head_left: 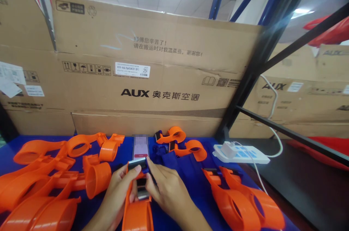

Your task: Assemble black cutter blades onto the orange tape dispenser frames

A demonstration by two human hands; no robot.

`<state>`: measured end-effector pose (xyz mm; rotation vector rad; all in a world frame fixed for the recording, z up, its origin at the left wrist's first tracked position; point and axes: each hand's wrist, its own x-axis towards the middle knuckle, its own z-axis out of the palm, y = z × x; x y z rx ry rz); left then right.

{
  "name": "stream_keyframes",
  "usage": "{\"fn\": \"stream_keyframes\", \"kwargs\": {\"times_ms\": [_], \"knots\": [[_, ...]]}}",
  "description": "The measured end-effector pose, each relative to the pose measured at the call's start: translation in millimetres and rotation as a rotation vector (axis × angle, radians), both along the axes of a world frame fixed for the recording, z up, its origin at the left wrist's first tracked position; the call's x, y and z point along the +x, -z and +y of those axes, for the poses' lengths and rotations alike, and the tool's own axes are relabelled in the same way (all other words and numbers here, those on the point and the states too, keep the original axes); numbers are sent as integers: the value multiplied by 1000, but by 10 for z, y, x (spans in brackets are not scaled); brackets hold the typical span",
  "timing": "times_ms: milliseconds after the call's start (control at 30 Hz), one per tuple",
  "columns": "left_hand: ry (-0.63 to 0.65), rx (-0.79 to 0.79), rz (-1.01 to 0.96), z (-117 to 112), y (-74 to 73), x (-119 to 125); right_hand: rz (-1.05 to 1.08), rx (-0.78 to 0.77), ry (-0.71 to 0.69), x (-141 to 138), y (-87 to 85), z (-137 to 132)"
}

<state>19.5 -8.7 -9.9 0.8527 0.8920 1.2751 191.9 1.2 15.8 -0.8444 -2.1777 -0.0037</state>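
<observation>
Both hands meet at an orange tape dispenser (137,216) just above the blue tabletop. My left hand (120,185) wraps the dispenser's upper end, its thumb lying on a dark plate with a toothed metal edge. From the other side my right hand (165,183) pinches a small blue piece (145,168) at that end. A shiny metal-looking strip shows lower on the dispenser, between the hands. Part of the dispenser's frame is hidden by my fingers. A phone (141,149) with a lit screen stands just beyond the hands.
Several orange dispenser bodies (98,178) crowd the left side. More dispensers with dark ends lie at the back (177,134) and right (240,202). Blue pieces (180,167) lie right of centre. A white power strip (241,153) trails cables. A large cardboard wall (163,67) closes the back.
</observation>
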Motion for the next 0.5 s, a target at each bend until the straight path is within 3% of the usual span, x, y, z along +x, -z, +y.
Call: {"fn": "stream_keyframes", "kwargs": {"times_ms": [133, 233, 367, 500], "knots": [[42, 9, 24, 24, -51, -72, 300, -166, 94, 129, -126, 30], [40, 13, 22, 48, -81, -113, 422, -169, 256, 265, -211, 108], [10, -53, 5, 40, -103, -96, 337, -156, 451, 349, -220, 219], [-10, -57, -11, -11, -150, -58, 156, -301, 439, 336, -178, 226]]}}
